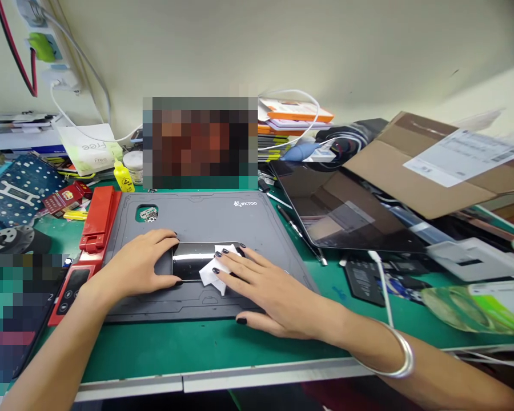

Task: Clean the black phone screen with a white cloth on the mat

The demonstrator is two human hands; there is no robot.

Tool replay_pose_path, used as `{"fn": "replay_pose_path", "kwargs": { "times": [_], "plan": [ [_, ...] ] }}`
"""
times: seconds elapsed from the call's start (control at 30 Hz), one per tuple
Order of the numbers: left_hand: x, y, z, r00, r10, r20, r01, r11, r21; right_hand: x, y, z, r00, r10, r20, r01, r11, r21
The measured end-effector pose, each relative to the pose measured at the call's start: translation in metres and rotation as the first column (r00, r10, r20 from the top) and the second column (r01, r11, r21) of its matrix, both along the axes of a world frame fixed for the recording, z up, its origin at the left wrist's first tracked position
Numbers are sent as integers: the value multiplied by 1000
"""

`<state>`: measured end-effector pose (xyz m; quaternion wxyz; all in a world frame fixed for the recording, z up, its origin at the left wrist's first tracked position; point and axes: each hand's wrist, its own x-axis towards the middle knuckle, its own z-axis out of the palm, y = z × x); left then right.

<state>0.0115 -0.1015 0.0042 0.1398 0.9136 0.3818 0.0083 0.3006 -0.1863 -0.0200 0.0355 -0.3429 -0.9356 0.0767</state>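
A glossy black phone-sized glass slab [195, 261] lies flat on a grey WKTOO work mat [188, 217]. My left hand [137, 265] grips its left end, with the fingers over the top edge and the thumb at the lower edge. My right hand [259, 285] lies across the right half, its dark-nailed fingers spread on a crumpled white wipe [214, 273]. That wipe is pressed against the glass, and the hand hides the slab's right end. A silver bangle [394, 354] circles my right wrist.
A red clamp tool [97, 220] stands along the mat's left edge, on a green bench mat [197, 348]. To the right lie a dark tablet screen [342, 211] and a cardboard box [411, 171]. Blurred patches cover areas at back centre and lower left.
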Motion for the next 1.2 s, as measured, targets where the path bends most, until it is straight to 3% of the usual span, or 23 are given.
{"fn": "replay_pose_path", "kwargs": {
  "times": [0.27,0.57,0.73,1.07,1.2],
  "plan": [
    [-2,2,-2,1000,-6,23,6,1000,-7,8,4,-3,989,-144,-21,145,985,94],
    [-3,3,-2,1000,-11,16,10,1000,5,4,6,1,1000,21,-9,-21,999,-41],
    [-3,5,-3,1000,-16,19,16,1000,15,9,8,-5,998,-45,-44,43,999,-32],
    [-3,6,-3,999,-10,52,9,1000,21,7,6,1,996,13,-91,-12,1000,18],
    [0,4,-1,999,-17,45,17,1000,4,9,5,-2,998,-28,-56,30,999,29]
  ]
}}
